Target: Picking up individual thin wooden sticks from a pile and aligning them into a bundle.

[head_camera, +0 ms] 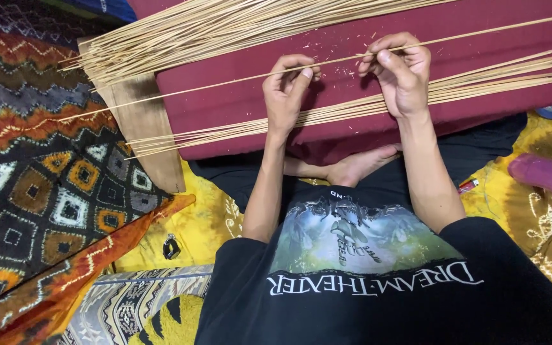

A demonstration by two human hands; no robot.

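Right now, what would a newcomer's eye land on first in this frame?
Both hands, the left hand and right hand, pinch one thin stick stretched across a maroon cushion at top centre. A thick bundle of sticks fans along the cushion's far edge, a smaller bundle lies nearer, and a bright patterned cloth fills the left.

Both hands, the left hand (287, 86) and the right hand (400, 70), pinch one thin stick (225, 81) over the maroon cushion (237, 105). Bare cushion lies open between that stick and the lower bundle of sticks (480, 83), which runs just under the wrists and bars the way toward the body. The big pile of sticks (180, 35) blocks the far left. A wooden board (145, 137) juts out at the cushion's left end. The patterned cloth (39, 185) on the left lies open.
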